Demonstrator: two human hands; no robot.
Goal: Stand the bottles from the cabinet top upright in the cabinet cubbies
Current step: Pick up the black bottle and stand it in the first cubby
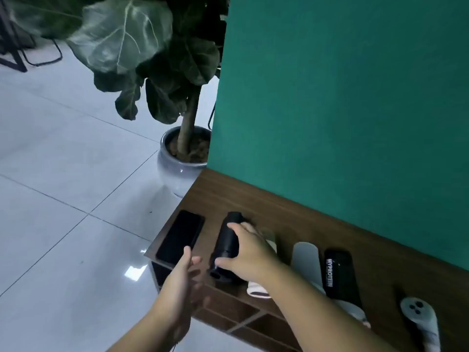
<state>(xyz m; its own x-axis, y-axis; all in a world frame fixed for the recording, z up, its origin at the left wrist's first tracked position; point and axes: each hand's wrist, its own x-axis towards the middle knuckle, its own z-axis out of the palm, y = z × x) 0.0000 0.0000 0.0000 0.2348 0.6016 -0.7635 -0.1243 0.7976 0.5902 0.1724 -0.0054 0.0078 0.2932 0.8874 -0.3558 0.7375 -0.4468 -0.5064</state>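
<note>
A matte black bottle (227, 243) lies on its side on the dark wooden cabinet top (291, 214), near its left end. My right hand (250, 252) is closed around the middle of that bottle. My left hand (184, 271) hovers open just left of it, over the cabinet's front edge, holding nothing. Further right lie a pale grey-white bottle (305, 262), a black bottle with white lettering (338, 274) and a white bottle with a three-dot cap (420, 320). A light bottle (257, 290) is mostly hidden under my right wrist. Open cubbies (236, 312) show below the top.
A black phone (181, 236) lies flat at the cabinet's left corner. A green wall (342, 110) rises behind the cabinet. A large-leaved plant in a grey pot (177, 168) stands on the pale tiled floor (63, 199) to the left.
</note>
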